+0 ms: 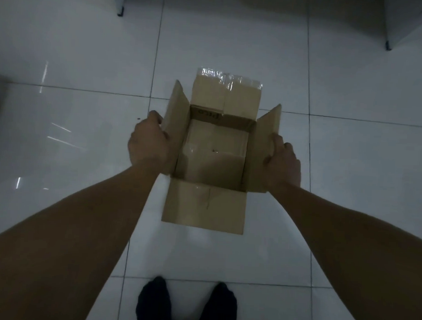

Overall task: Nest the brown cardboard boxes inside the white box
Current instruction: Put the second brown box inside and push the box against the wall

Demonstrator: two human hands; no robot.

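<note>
Tiled floor [233, 41], bare around the feet; no white box in view. Above it, 1 open, empty brown cardboard box [212, 160], held aloft, 4 flaps splayed. Left hand [148, 143] and right hand [280, 160], fingers clamped on opposite side flaps. Nesting apparently not yet started.

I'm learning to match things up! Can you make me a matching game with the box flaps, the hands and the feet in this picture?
Things:
1. far flap
2. near flap
3. left hand
4. feet in dark socks

Clues:
A. standing on the white floor tiles
B. has shiny clear tape on it
C. gripping a side flap of the brown cardboard box
D. folded out toward the person

Pairs: 1-B, 2-D, 3-C, 4-A
</note>
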